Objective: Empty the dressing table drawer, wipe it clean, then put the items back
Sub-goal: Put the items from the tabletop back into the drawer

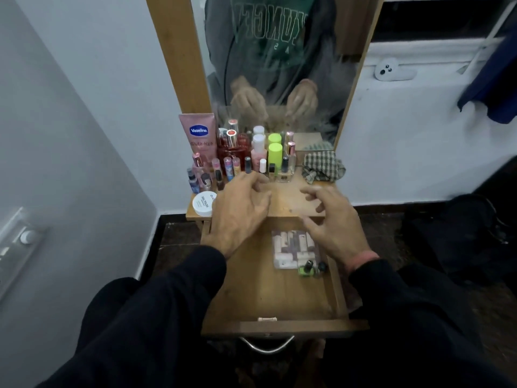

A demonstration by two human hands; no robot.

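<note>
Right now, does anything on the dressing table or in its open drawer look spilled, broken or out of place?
Nothing looks spilled or broken. The checked cloth lies crumpled on the tabletop's right rear corner, and in the drawer two small bottles lie on their sides beside a clear packet. Both hands hover empty.

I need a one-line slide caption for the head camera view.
Both hands, left and right, hover empty over the open drawer, which holds a clear packet and small bottles.

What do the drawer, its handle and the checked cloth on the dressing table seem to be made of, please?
Drawer: wood or a wood-look board, brown with visible grain and a dull sheen.
Handle: probably metal, a curved silvery bar with bright glints.
Checked cloth: woven fabric, soft and matte, lying crumpled in folds.
</note>
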